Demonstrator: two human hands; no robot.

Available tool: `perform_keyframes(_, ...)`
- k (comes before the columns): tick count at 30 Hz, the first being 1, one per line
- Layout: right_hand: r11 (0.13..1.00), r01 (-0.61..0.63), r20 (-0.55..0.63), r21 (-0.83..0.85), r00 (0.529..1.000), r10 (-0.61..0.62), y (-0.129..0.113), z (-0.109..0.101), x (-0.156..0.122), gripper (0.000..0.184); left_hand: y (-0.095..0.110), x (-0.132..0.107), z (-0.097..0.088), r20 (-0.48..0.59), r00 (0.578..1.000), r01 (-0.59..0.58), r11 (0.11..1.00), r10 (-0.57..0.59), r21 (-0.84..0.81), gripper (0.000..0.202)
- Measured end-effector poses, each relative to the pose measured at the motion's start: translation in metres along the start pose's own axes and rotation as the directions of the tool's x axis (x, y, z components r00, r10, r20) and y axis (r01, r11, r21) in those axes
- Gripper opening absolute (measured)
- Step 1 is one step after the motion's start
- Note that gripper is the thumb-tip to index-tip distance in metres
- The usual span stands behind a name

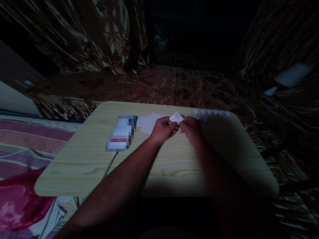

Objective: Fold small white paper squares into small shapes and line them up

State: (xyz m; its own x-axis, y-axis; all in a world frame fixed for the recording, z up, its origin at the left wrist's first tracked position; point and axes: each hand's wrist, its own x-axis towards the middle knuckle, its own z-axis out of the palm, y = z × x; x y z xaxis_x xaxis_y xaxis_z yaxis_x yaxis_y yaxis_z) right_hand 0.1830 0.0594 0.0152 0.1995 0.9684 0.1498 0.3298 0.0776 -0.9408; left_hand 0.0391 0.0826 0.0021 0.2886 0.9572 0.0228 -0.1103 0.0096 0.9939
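A small piece of folded white paper (176, 117), diamond-shaped with crease lines meeting near its middle, is held up over the table. My left hand (163, 128) pinches its left lower edge, and my right hand (190, 128) pinches the right lower edge. Both thumbs lie near the bottom corner; the fingers behind the paper are partly hidden. Just left of my left hand lie loose white paper sheets (149, 122), partly covered by it. Beyond my right hand, several small folded paper pieces (209, 113) sit in a row, with more just in front of them.
The pale wooden table (171, 166) has rounded corners. A blurred-out phone (121, 134) with a cable (109, 166) lies at left. Patterned curtains (104, 33) hang behind a cloth-covered ledge (159, 83). A white lamp (292, 75) stands at right, and a striped bed cover (32, 139) at left.
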Motion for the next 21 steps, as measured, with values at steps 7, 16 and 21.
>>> perform_keyframes(7,0.998,-0.011,-0.001,0.068,1.000,0.011,0.002,0.001,-0.001,0.016,0.002,0.000,-0.001,0.008,1.000,-0.007,1.000,0.007,-0.007,0.022)
perform_keyframes(16,0.995,-0.028,0.026,0.093,0.999,0.026,0.011,0.004,0.002,0.013,-0.003,0.003,-0.003,0.030,1.000,-0.004,1.000,0.004,0.020,0.023)
perform_keyframes(21,0.985,-0.022,0.054,0.171,0.998,0.013,0.013,0.005,0.003,0.009,-0.006,0.005,-0.003,0.052,0.999,0.002,1.000,-0.004,0.029,0.023)
